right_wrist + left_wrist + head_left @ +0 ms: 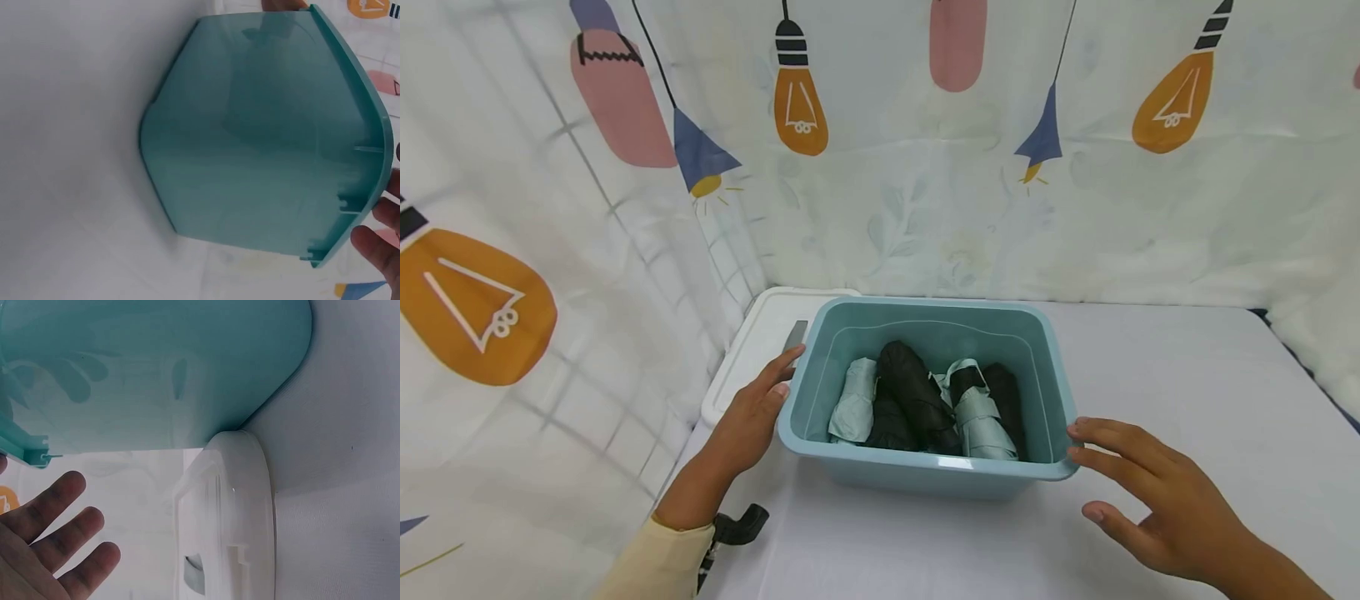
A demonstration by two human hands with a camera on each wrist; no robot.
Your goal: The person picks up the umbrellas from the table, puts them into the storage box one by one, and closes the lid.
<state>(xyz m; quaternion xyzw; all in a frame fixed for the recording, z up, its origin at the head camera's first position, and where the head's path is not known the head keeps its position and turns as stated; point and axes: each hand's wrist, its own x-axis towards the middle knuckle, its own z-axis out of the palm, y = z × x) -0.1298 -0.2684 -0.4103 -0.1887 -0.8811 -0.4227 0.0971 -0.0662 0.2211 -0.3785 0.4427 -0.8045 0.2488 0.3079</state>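
Note:
A blue-green plastic bin [928,479] stands on the table, holding several rolled fabric bundles that look like folded umbrellas. Among them are a black one [917,392], a pale green one [853,400] at the left and another pale green bundle [985,421] at the right. My left hand [748,425] is at the bin's left rim, fingers spread and loosely extended. At the right rim, the fingertips of my right hand [1157,492] touch or nearly touch the edge, the thumb held apart. Neither hand grips anything.
A white lid-like plastic piece [737,367] with a grey latch [795,335] lies left of the bin, partly behind it. A printed curtain [910,208] hangs at the back and left. White cloth [1187,375] covers the table.

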